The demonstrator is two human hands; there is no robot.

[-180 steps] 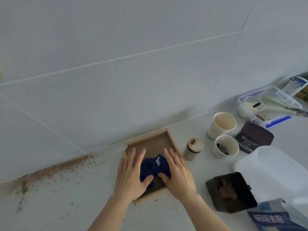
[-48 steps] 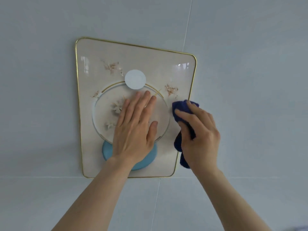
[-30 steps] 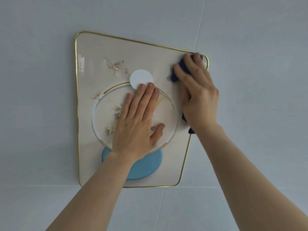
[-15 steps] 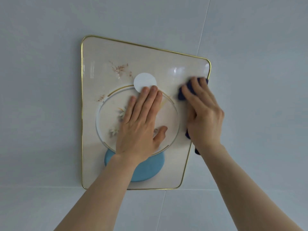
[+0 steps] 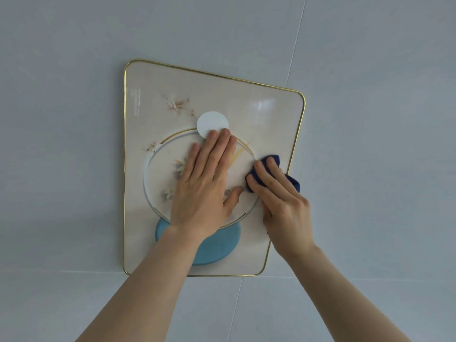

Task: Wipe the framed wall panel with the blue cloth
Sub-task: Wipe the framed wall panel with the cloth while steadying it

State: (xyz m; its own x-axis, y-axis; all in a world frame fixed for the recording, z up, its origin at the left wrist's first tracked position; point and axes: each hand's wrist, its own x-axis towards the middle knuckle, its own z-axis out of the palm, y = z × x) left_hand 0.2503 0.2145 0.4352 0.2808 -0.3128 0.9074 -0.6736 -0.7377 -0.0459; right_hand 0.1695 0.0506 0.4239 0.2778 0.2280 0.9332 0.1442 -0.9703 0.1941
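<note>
The cloth [image 5: 272,172] is pinned under the right hand [image 5: 278,196]; beside it the left hand [image 5: 204,183] is pressed flat and empty on the panel [image 5: 138,218], which could be tilted by uneven pressure.

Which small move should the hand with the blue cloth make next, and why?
Probably slide the right hand with the blue cloth further down the framed panel's right edge. The cloth sits at mid-height there, the strip below looks not yet covered, and the left hand lies flat on the centre, blocking a leftward stroke.

Pale grey wall tiles [image 5: 370,169] fill my view, thin grout lines [image 5: 237,309] crossing them, one running level near the bottom.
</note>
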